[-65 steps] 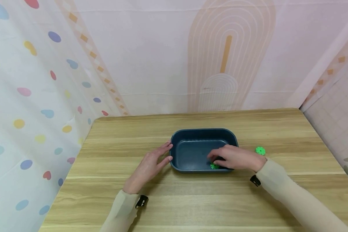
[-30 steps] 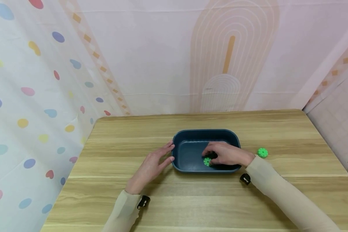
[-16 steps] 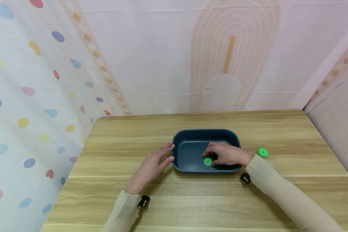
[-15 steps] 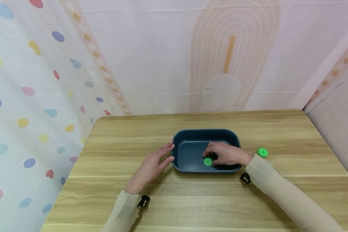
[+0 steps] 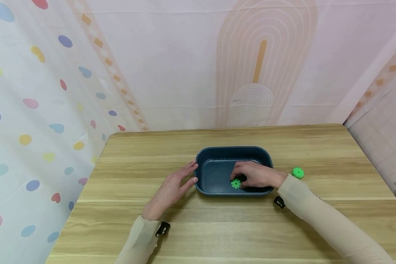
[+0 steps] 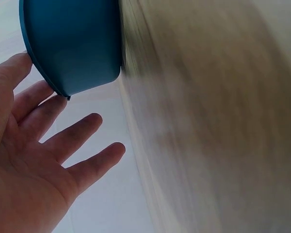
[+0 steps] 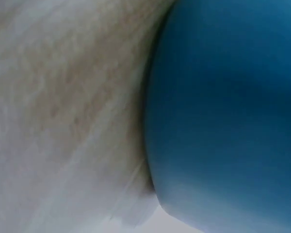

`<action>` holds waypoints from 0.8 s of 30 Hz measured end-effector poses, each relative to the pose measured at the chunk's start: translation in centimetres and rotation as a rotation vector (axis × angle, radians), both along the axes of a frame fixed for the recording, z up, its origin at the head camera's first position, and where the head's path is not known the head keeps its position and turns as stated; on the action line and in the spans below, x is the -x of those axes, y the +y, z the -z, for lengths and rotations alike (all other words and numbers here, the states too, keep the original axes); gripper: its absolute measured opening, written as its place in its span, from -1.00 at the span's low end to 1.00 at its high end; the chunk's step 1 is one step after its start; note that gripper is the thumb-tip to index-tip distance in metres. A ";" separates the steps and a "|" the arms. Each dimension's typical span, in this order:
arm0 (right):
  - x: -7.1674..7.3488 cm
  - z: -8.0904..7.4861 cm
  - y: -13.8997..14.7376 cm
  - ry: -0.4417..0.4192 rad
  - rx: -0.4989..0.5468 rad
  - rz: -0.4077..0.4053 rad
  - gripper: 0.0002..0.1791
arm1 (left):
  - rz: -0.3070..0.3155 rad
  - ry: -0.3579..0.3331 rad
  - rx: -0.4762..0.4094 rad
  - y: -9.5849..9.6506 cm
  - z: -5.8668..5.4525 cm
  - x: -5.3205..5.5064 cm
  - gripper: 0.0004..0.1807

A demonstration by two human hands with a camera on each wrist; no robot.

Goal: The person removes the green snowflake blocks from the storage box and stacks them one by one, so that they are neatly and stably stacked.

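Observation:
A dark blue rectangular tub (image 5: pixel 211 193) with rounded corners stands on the wooden table. My left hand (image 5: pixel 167 192) touches its left end with fingers extended. In the left wrist view the thumb and two fingertips meet the tub's rim (image 6: pixel 39 68), while the other two fingers spread free. My right hand (image 5: pixel 255 175) reaches into the tub over its right end, fingers curled down. Between its thumb and fingertips is a green notched plastic disc (image 5: pixel 235 183) near the tub's floor. In the right wrist view the tub's outer wall (image 7: pixel 223 116) blocks sight of the hand.
Another green notched disc (image 5: pixel 298 172) lies on the table to the right of the tub, close to the right sleeve (image 5: pixel 308 200). Behind the table (image 5: pixel 145 154) hangs a patterned cloth (image 5: pixel 171 66), and a dotted one (image 5: pixel 46 121) is at the left.
Since the oldest frame, my right hand has moved left inside the tub, and the green disc at its fingertips has shifted left too. Over the last second both hands stay almost still.

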State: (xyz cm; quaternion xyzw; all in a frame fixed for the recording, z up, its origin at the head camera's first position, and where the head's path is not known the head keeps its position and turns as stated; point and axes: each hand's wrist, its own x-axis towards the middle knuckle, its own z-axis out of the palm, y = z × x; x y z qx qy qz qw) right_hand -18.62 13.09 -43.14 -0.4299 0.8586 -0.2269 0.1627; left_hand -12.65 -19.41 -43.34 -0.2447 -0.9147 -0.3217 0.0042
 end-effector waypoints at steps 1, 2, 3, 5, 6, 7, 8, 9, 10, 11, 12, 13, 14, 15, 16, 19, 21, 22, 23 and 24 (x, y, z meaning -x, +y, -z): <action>0.0 0.0 0.0 0.004 -0.004 -0.001 -0.68 | 0.000 -0.001 0.001 0.0 0.0 0.0 -0.44; 0.0 0.1 0.0 0.012 -0.011 -0.004 -0.68 | 0.000 -0.001 0.002 0.0 0.0 0.0 -0.44; -0.1 0.1 -0.1 0.025 -0.018 -0.010 -0.69 | 0.000 -0.002 0.003 0.0 0.0 0.1 -0.44; -0.1 0.2 -0.2 0.047 -0.034 -0.017 -0.70 | 0.000 -0.004 0.005 0.0 0.0 0.1 -0.44; -0.2 0.2 -0.2 0.062 -0.041 -0.023 -0.70 | 0.000 -0.006 0.005 0.0 0.0 0.1 -0.44; -0.2 0.3 -0.2 0.078 -0.049 -0.028 -0.71 | 0.000 -0.007 0.006 0.0 0.0 0.1 -0.44; -0.3 0.4 -0.3 0.096 -0.053 -0.034 -0.71 | 0.000 -0.007 0.005 0.0 0.0 0.1 -0.44; -0.3 0.4 -0.3 0.110 -0.057 -0.036 -0.71 | 0.001 -0.007 0.005 0.0 0.0 0.1 -0.44; -0.4 0.4 -0.4 0.119 -0.059 -0.035 -0.71 | 0.001 -0.007 0.006 0.0 0.0 0.1 -0.44; -0.5 0.4 -0.4 0.128 -0.059 -0.035 -0.72 | 0.001 -0.005 0.008 0.0 0.0 0.1 -0.44; -0.6 0.4 -0.4 0.134 -0.056 -0.033 -0.71 | 0.002 -0.004 0.007 0.0 0.0 0.1 -0.44; -0.6 0.3 -0.4 0.136 -0.052 -0.030 -0.71 | 0.001 -0.005 0.007 0.0 0.0 0.1 -0.44; -0.7 0.3 -0.5 0.136 -0.047 -0.025 -0.71 | 0.001 -0.005 0.007 0.0 0.0 0.1 -0.44; -0.7 0.2 -0.5 0.130 -0.041 -0.019 -0.71 | 0.000 -0.006 0.009 0.0 0.0 0.1 -0.44; -0.8 0.2 -0.5 0.122 -0.035 -0.012 -0.71 | -0.002 -0.009 0.009 0.0 0.0 0.1 -0.45; -0.9 0.1 -0.5 0.108 -0.014 0.004 -0.69 | -0.004 -0.013 0.012 0.0 0.0 0.0 -0.45; -0.9 0.1 -0.4 0.103 0.000 0.012 -0.69 | -0.006 -0.016 0.015 0.0 0.0 0.1 -0.45; -0.9 0.1 -0.4 0.103 0.005 0.017 -0.68 | -0.006 -0.016 0.016 0.0 0.0 0.1 -0.45; -0.9 0.1 -0.4 0.104 0.011 0.019 -0.68 | -0.004 -0.013 0.017 0.0 0.0 0.1 -0.45; -0.9 0.1 -0.4 0.104 0.014 0.022 -0.67 | -0.006 -0.014 0.015 0.0 0.0 0.1 -0.44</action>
